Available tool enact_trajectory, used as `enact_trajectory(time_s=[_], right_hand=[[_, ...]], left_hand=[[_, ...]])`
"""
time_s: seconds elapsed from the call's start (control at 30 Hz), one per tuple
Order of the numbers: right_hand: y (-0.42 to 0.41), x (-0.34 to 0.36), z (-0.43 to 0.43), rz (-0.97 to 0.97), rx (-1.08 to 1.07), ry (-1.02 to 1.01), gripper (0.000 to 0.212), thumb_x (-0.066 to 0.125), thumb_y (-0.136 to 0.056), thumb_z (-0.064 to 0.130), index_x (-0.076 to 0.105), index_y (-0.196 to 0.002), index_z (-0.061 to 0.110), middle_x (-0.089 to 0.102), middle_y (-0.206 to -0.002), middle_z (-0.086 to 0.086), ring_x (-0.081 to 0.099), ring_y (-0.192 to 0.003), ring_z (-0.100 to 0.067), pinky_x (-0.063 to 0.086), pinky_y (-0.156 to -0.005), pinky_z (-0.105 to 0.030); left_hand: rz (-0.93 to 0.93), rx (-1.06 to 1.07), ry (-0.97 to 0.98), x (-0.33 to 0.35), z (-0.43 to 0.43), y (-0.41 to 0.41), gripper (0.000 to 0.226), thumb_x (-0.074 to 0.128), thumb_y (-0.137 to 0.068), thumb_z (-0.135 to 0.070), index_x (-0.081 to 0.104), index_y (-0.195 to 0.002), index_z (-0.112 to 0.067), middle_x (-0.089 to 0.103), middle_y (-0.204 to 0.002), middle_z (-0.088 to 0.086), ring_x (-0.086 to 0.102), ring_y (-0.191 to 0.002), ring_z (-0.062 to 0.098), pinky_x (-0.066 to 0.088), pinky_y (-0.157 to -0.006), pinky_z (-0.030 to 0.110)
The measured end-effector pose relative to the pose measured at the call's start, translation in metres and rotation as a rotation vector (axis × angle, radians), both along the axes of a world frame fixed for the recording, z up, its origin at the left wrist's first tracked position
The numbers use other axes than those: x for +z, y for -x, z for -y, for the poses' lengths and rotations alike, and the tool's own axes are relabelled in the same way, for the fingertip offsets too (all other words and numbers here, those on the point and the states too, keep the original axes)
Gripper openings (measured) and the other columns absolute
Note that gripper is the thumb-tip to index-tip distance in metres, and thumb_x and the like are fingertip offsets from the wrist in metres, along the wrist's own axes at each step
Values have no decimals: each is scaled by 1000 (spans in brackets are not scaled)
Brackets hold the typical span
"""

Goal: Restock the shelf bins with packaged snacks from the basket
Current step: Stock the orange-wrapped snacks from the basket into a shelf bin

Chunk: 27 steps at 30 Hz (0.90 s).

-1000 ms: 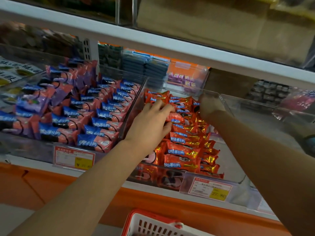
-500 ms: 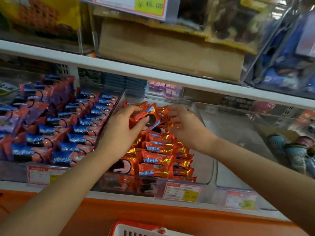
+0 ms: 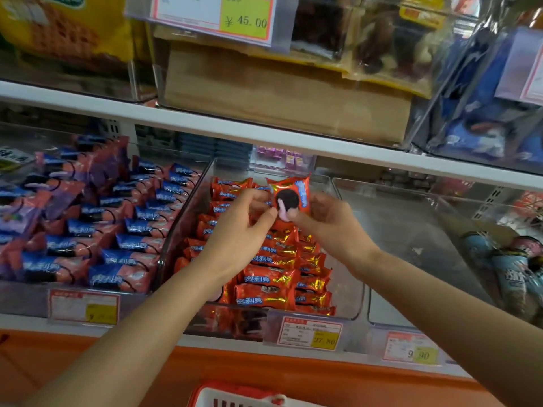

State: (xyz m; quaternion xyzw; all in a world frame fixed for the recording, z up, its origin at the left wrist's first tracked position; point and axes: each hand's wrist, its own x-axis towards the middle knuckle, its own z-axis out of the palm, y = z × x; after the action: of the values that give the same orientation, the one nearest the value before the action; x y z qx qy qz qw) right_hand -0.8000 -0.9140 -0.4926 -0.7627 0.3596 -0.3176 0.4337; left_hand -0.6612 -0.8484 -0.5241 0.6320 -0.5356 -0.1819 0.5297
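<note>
A clear middle shelf bin (image 3: 345,277) holds rows of red snack packs (image 3: 270,277). Over its back rows, one red snack pack (image 3: 291,192) with a dark cookie picture stands upright. My right hand (image 3: 326,224) grips it from the right, thumb on its front. My left hand (image 3: 241,230) has curled fingers at the pack's left edge and its thumb tip at the lower left corner. The red-and-white basket (image 3: 235,396) shows only its rim at the bottom edge.
The left bin is full of blue and pink snack packs (image 3: 117,230). A clear bin (image 3: 411,245) lies to the right, with blue packs (image 3: 511,268) beyond it. A white shelf edge (image 3: 264,136) runs just above the bins. Price tags (image 3: 308,333) line the front.
The view tilted upward. The red pack passed from my left hand's grip into both hands and now stands upright over the back rows, farther right than before.
</note>
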Motion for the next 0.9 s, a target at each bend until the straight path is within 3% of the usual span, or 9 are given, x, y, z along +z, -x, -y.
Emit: enact_trajectory(time_s=[0.07, 0.17, 0.27, 0.37, 0.43, 0.57, 0.73, 0.9], right_hand=[[5, 1, 17, -205, -135, 262, 20, 58, -93, 25, 56, -113, 22, 66, -103, -2, 66, -91, -22, 55, -81, -42], [5, -3, 47, -697, -280, 587, 38, 51, -96, 27, 45, -132, 15, 55, -125, -11, 55, -111, -30, 46, -88, -39], [-6, -8, 67, -1039, -317, 791, 43, 49, -96, 21, 38, -135, 9, 52, -130, -14, 50, -120, -31, 41, -95, -38], [-24, -14, 77, -1247, -320, 896, 46, 48, -94, 15, 35, -137, 5, 51, -133, -16, 49, -122, -31, 41, -96, -38], [-34, -19, 83, -1306, -307, 865, 47, 48, -93, 11, 34, -137, 4, 52, -131, -17, 49, -122, -31, 40, -98, -38], [-43, -28, 99, -1207, -221, 693, 43, 53, -91, 7, 39, -132, 8, 53, -130, -16, 52, -119, -32, 45, -93, -40], [-45, -23, 104, -1277, -266, 858, 47, 52, -91, 8, 41, -137, 13, 44, -134, -18, 41, -127, -34, 40, -99, -42], [-43, -25, 107, -1234, -213, 863, 44, 53, -89, 1, 47, -130, 14, 54, -130, -12, 50, -121, -32, 46, -91, -39]], left_hand=[[373, 29, -68, -3, -3, -9, 38, 49, -97, -32, 45, -134, -23, 49, -132, -9, 45, -121, 6, 31, -101, 20], [720, -21, -245, -14, -6, -18, 47, 40, -99, -41, 35, -143, -26, 35, -146, -7, 28, -136, 11, 16, -111, 31], [828, -45, -296, -21, -5, -17, 48, 35, -100, -44, 33, -145, -27, 32, -149, -8, 19, -139, 10, 10, -112, 29], [842, -38, -301, -22, -3, -17, 48, 34, -100, -43, 34, -144, -26, 32, -148, -7, 18, -139, 10, 13, -111, 30], [860, -37, -295, -22, -3, -17, 47, 34, -100, -43, 34, -144, -25, 33, -147, -7, 18, -138, 11, 13, -111, 30], [873, -23, -270, -25, -3, -18, 46, 34, -100, -42, 37, -142, -23, 36, -144, -6, 21, -137, 12, 14, -108, 29], [880, -16, -255, -28, -1, -18, 46, 34, -100, -42, 39, -141, -23, 38, -142, -5, 22, -135, 12, 14, -105, 28], [882, -26, -265, -28, -1, -19, 47, 33, -100, -42, 38, -142, -22, 38, -143, -4, 22, -135, 13, 13, -107, 30]])
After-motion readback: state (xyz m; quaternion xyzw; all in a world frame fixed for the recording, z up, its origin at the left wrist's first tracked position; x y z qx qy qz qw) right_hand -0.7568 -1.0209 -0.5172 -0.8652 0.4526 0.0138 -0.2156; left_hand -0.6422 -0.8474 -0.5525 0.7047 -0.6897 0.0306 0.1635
